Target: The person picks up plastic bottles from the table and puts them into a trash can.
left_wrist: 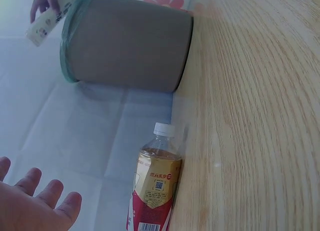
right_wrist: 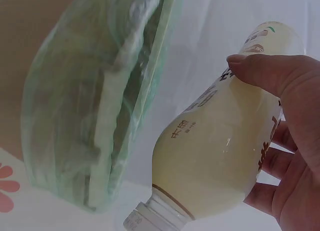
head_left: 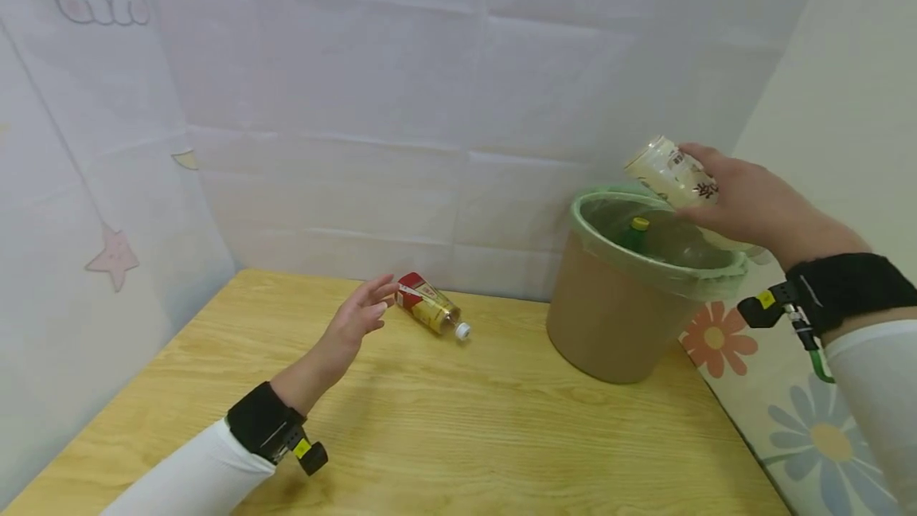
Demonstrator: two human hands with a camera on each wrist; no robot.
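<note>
My right hand (head_left: 745, 201) grips a cream-coloured bottle (head_left: 673, 173) (right_wrist: 225, 151) and holds it tilted over the far right rim of a brown bin (head_left: 616, 309) lined with a green bag (right_wrist: 95, 111). A green bottle with a yellow cap (head_left: 636, 231) lies inside the bin. My left hand (head_left: 361, 313) hovers open, fingers spread, just left of a red-and-yellow labelled bottle (head_left: 430, 305) (left_wrist: 155, 191) that lies on its side on the wooden table (head_left: 444, 428), white cap pointing right. In the left wrist view the left hand's fingers (left_wrist: 45, 201) are apart from that bottle.
The table sits in a corner of white cloth walls (head_left: 430, 102). A flowered cloth (head_left: 774, 388) hangs along the table's right edge behind the bin. The bin (left_wrist: 125, 43) stands at the table's back right.
</note>
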